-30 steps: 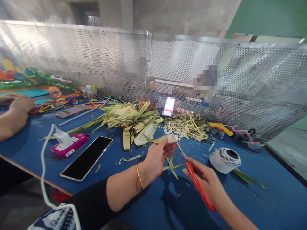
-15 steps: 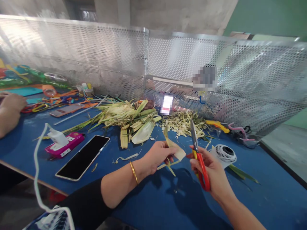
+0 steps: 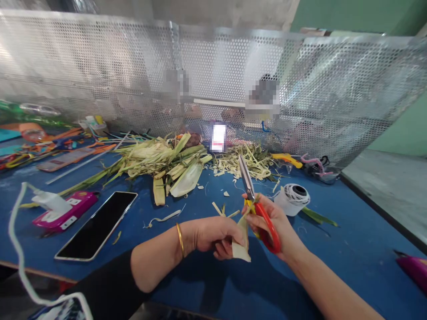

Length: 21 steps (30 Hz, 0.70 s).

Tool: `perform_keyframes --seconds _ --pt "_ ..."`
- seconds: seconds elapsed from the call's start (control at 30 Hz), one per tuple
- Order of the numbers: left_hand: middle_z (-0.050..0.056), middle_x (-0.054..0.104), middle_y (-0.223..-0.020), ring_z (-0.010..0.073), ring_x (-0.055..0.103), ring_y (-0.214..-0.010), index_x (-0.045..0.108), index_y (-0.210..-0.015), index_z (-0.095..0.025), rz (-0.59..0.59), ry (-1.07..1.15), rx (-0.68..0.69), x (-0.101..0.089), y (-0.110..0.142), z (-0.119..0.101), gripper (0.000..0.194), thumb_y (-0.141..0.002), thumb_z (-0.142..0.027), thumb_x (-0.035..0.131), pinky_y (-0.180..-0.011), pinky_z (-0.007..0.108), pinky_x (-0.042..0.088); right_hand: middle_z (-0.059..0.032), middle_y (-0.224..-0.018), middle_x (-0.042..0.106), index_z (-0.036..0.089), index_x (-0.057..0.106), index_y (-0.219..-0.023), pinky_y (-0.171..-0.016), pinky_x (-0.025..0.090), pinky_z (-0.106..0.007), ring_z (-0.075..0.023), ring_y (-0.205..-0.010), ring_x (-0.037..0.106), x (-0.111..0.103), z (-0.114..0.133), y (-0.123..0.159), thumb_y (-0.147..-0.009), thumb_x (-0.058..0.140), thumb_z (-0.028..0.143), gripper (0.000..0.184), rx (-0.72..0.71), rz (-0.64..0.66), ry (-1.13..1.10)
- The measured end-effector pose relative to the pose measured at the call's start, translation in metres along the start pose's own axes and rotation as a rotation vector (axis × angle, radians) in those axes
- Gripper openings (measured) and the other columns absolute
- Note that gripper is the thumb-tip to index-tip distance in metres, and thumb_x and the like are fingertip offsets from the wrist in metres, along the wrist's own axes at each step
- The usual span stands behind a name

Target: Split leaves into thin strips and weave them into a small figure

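My left hand point(image 3: 222, 238) pinches a pale, flat piece of plant husk point(image 3: 243, 249), its broad end hanging below the fingers. The narrow upper end of the husk reaches my right hand point(image 3: 267, 220), where its tip crosses the scissors. My right hand grips these scissors point(image 3: 247, 178) by their red and yellow handles, blades upward and nearly closed. Just beyond my hands, thin pale strips point(image 3: 218, 209) lie on the blue table point(image 3: 200, 293). A heap of green-yellow husks point(image 3: 147, 158) spreads farther back, beside a pile of shredded strips point(image 3: 248, 162).
To the left lie a black-screened phone point(image 3: 96, 226) and a magenta power strip point(image 3: 66, 212) with a white plug and cable. A white spool point(image 3: 292, 200) stands right of my hands. Behind rises a perforated metal screen point(image 3: 227, 58). A yellow-handled tool point(image 3: 288, 160) lies back right.
The view has turned right. The husk piece has swung so its broad end points down, and its narrow end has come to my right hand. The two hands are closer together.
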<state>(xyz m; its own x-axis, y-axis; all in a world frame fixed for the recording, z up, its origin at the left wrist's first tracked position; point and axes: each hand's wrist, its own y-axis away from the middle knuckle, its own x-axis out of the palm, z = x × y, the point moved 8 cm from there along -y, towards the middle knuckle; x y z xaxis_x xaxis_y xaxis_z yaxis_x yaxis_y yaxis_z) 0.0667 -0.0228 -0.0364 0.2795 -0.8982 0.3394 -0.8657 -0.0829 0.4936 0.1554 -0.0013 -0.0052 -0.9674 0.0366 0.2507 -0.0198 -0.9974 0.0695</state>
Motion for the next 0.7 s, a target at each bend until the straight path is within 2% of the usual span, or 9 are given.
perform_keyframes --seconds 0.17,0.3,0.37,0.43,0.47,0.5,0.57,0.6,0.7 --pt "-0.004 0.021 -0.037 0.0068 0.016 -0.031 0.034 -0.04 -0.021 0.077 -0.067 -0.05 0.004 0.001 0.006 0.025 -0.056 -0.025 0.053 -0.032 0.019 0.014 0.0088 -0.054 0.052 0.023 0.054 -0.107 -0.041 0.035 -0.021 -0.0085 -0.042 0.044 -0.005 0.005 0.0 -0.066 0.077 0.032 0.048 -0.09 0.02 0.017" --pt "-0.005 0.02 -0.036 0.0064 0.016 -0.029 0.033 -0.038 -0.021 0.122 -0.061 -0.061 0.007 0.005 0.006 0.029 -0.058 -0.027 0.053 -0.03 0.019 0.014 0.0088 -0.054 0.053 0.022 0.054 -0.104 -0.04 0.034 -0.02 -0.0073 -0.041 0.044 -0.004 0.008 0.001 -0.065 0.078 0.033 0.048 -0.093 0.016 0.046" --pt "-0.004 0.027 -0.036 0.007 0.024 -0.029 0.04 -0.039 -0.019 0.076 -0.087 -0.017 0.007 0.006 0.002 0.028 -0.061 -0.027 0.055 -0.03 0.02 0.021 0.0094 -0.053 0.052 0.022 0.054 -0.103 -0.04 0.032 -0.019 -0.0066 -0.04 0.042 -0.004 0.009 0.002 -0.064 0.079 0.034 0.048 -0.101 -0.006 0.055" --pt "0.0 0.047 -0.044 0.0093 0.041 -0.035 0.056 -0.051 -0.016 -0.055 -0.092 0.097 0.001 0.006 -0.008 0.016 -0.063 -0.025 0.06 -0.036 0.021 0.036 0.0093 -0.054 0.053 0.022 0.054 -0.102 -0.04 0.034 -0.019 -0.0063 -0.04 0.043 -0.005 0.01 0.002 -0.063 0.08 0.035 0.048 -0.113 -0.031 0.051" --pt "0.003 0.058 -0.055 0.0108 0.051 -0.042 0.063 -0.063 -0.015 -0.137 -0.07 0.177 -0.002 0.006 -0.015 0.009 -0.065 -0.024 0.063 -0.044 0.022 0.043 0.0092 -0.054 0.053 0.022 0.054 -0.102 -0.041 0.035 -0.02 -0.0064 -0.04 0.043 -0.005 0.01 0.002 -0.063 0.08 0.035 0.048 -0.12 -0.045 0.046" --pt "0.004 0.064 -0.064 0.0118 0.057 -0.049 0.064 -0.071 -0.016 -0.237 -0.005 0.251 -0.008 0.007 -0.02 0.009 -0.066 -0.023 0.066 -0.05 0.023 0.047 0.0091 -0.054 0.053 0.022 0.054 -0.101 -0.041 0.036 -0.02 -0.0066 -0.04 0.044 -0.006 0.01 0.002 -0.062 0.081 0.035 0.049 -0.126 -0.06 0.045" --pt "0.004 0.067 -0.068 0.0124 0.062 -0.054 0.062 -0.075 -0.016 -0.451 0.098 0.368 -0.022 0.01 -0.026 0.016 -0.065 -0.024 0.072 -0.055 0.023 0.049 0.009 -0.054 0.054 0.022 0.054 -0.101 -0.041 0.036 -0.02 -0.007 -0.04 0.045 -0.008 0.01 0.002 -0.059 0.082 0.035 0.052 -0.129 -0.094 0.058" --pt "0.004 0.068 -0.068 0.0118 0.062 -0.054 0.062 -0.073 -0.015 -0.523 0.123 0.41 -0.026 0.012 -0.028 0.016 -0.066 -0.024 0.072 -0.055 0.022 0.05 0.0088 -0.054 0.054 0.022 0.054 -0.1 -0.04 0.036 -0.02 -0.0072 -0.04 0.045 -0.009 0.009 0.002 -0.057 0.083 0.036 0.054 -0.127 -0.106 0.071" --pt "0.003 0.066 -0.063 0.0082 0.058 -0.048 0.062 -0.069 -0.013 -0.656 0.112 0.466 -0.036 0.016 -0.031 0.014 -0.073 -0.025 0.068 -0.047 0.017 0.044 0.0071 -0.058 0.056 0.022 0.055 -0.101 -0.039 0.035 -0.02 -0.0072 -0.041 0.045 -0.013 0.01 0.0 -0.055 0.084 0.041 0.058 -0.132 -0.134 0.141"
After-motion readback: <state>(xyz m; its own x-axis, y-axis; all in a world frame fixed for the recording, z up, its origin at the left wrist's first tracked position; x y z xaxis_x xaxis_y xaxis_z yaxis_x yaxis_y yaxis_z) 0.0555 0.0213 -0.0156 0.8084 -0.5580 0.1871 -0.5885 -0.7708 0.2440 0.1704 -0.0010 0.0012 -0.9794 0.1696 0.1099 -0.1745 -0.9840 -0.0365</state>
